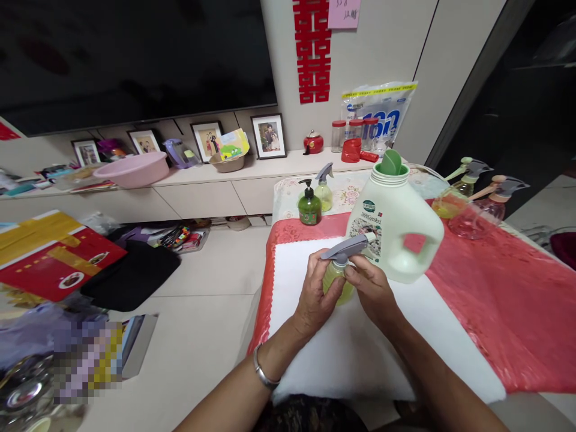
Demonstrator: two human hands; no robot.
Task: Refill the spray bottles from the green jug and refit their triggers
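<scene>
Between my hands, over the white cloth (310,354), stands a small spray bottle (338,282) with yellowish liquid and a grey trigger head. My left hand (311,294) wraps round the bottle's body from the left. At the neck, just under the spray head, the fingers of my right hand (369,288) are closed. Right behind is a large pale-green jug (407,210) with a handle and a green cap (390,162) sitting in its mouth. Further back, a green pump bottle (309,207) stands beside another grey-headed spray bottle (324,192).
A red plastic cover (508,306) spreads over the table. Two more spray bottles, one yellow (450,201) and one pink (481,216), stand at the right. Behind, a low cabinet (193,195) carries jars, framed photos and a pink basin (135,171). Boxes and bags lie on the floor at left.
</scene>
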